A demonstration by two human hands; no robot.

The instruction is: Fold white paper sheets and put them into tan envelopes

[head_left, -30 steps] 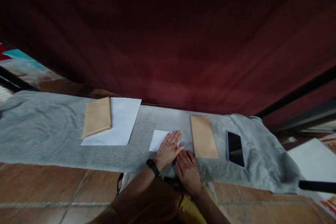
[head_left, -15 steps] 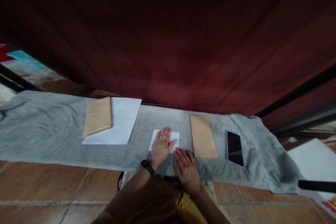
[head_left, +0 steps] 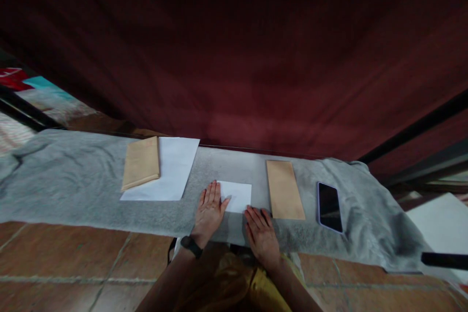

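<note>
A small white folded paper lies flat on the grey cloth in front of me. My left hand, with a dark watch on its wrist, rests flat over the paper's left edge, fingers stretched out. At the paper's lower right corner lies my right hand, its fingers extended and the tips touching or almost touching the corner. Just right of that hand is a flat brown envelope.
To the left, a stack of brown envelopes sits on larger white paper sheets. A phone lies at the right. Dark red fabric hangs behind the cloth-covered surface. Tiled floor shows below.
My left hand has slid leftward across the paper, from its middle to its left edge, uncovering more of it. The right hand stays almost where it was. The view has shifted slightly.
</note>
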